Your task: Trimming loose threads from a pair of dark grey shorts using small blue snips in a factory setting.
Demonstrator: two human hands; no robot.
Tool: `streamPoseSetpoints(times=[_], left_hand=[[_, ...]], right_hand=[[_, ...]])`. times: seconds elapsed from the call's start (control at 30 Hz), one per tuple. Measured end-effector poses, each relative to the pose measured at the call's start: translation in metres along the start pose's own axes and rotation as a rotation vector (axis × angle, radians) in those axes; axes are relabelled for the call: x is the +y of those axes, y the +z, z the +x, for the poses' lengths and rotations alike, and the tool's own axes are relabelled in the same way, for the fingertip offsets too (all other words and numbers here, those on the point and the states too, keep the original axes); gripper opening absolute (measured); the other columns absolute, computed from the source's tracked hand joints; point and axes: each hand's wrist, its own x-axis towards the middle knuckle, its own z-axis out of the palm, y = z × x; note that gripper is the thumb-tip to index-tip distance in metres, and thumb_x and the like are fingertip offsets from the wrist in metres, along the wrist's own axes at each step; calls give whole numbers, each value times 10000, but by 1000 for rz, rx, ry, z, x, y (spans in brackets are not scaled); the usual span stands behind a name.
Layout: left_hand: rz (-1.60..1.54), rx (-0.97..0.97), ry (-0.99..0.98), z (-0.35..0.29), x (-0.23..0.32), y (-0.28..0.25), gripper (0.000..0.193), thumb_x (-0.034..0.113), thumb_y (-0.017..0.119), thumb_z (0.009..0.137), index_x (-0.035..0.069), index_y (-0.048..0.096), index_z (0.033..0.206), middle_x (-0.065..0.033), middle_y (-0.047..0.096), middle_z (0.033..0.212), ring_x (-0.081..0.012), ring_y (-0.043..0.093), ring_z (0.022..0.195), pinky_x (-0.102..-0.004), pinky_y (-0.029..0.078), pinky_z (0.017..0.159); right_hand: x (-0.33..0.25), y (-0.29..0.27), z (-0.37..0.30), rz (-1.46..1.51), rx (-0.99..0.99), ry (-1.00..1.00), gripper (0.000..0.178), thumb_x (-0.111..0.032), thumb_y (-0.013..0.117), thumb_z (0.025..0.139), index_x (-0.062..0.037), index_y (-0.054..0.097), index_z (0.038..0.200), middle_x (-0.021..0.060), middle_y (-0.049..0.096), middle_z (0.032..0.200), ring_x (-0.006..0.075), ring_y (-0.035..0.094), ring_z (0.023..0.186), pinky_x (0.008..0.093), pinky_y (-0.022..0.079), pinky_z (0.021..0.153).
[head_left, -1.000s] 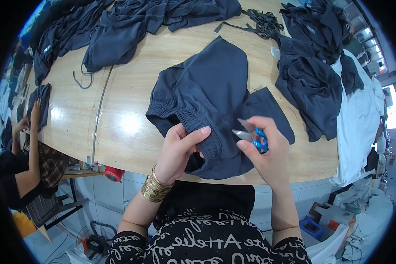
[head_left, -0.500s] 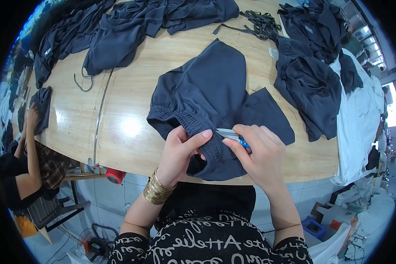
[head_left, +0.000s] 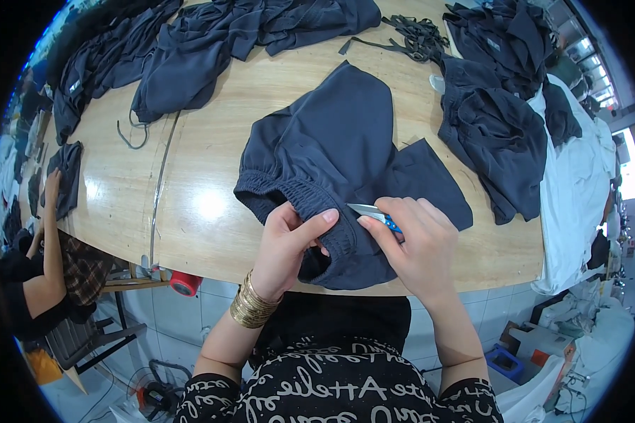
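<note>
Dark navy shorts with a gathered elastic waistband lie on the table in front of me, the waist opening toward my body. My left hand grips the waistband, thumb on top and the fingers inside the opening, partly hidden by cloth. In my right hand is a pair of thread snips with silver blades and a blue handle. Their tip points left and sits at the cloth just beside the waistband, close to my left thumb. The blades look nearly together.
More dark garments lie along the table's far side, and others are heaped at the right. A tangle of dark cords rests at the back. White cloth hangs over the right edge. A co-worker's arm handles dark cloth at the far left.
The snips' blades have come closer together. Both of my hands and the shorts stay almost in place. At the far left, the co-worker's hand has shifted slightly.
</note>
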Motion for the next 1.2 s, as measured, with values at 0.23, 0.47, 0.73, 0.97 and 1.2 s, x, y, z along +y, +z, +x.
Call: streamPoseSetpoints(times=[0.23, 0.47, 0.73, 0.97, 1.2], left_hand=[[-56, -17, -20, 0, 0, -4, 196, 144, 626, 869, -3, 588, 993, -47, 653, 863, -89, 613, 691, -218, 497, 576], [-4, 2, -10, -1, 0, -3, 202, 148, 634, 865, 0, 594, 997, -44, 654, 868, -80, 614, 701, -212, 493, 574], [38, -10, 1, -2, 1, -7, 193, 142, 635, 864, 2, 599, 991, -45, 656, 866, -83, 613, 704, -217, 488, 574], [42, -17, 12, 0, -2, -7, 193, 138, 638, 860, 2, 599, 991, -50, 657, 866, -88, 614, 704, -220, 491, 581], [-1, -28, 9, 0, 1, -8, 186, 121, 635, 852, -2, 602, 988, -53, 652, 880, -93, 613, 732, -224, 493, 604]], right_hand=[[-6, -4, 3, 145, -26, 200, 243, -267, 725, 761, -78, 623, 874, 31, 596, 707, 167, 552, 591, 276, 426, 530], [-12, -2, 8, 397, -32, 208, 284, -258, 732, 751, -72, 617, 932, 36, 583, 745, 186, 547, 613, 293, 428, 547], [-5, -6, 4, 8, -47, -1, 269, -283, 721, 732, -95, 631, 902, 6, 526, 685, 169, 498, 598, 293, 354, 533], [-3, -6, 2, -14, -47, -3, 262, -282, 718, 731, -103, 638, 905, -2, 519, 681, 166, 492, 599, 291, 349, 538], [0, -6, 5, -30, -50, -41, 255, -281, 720, 725, -110, 640, 897, -5, 516, 681, 163, 489, 604, 293, 348, 539]])
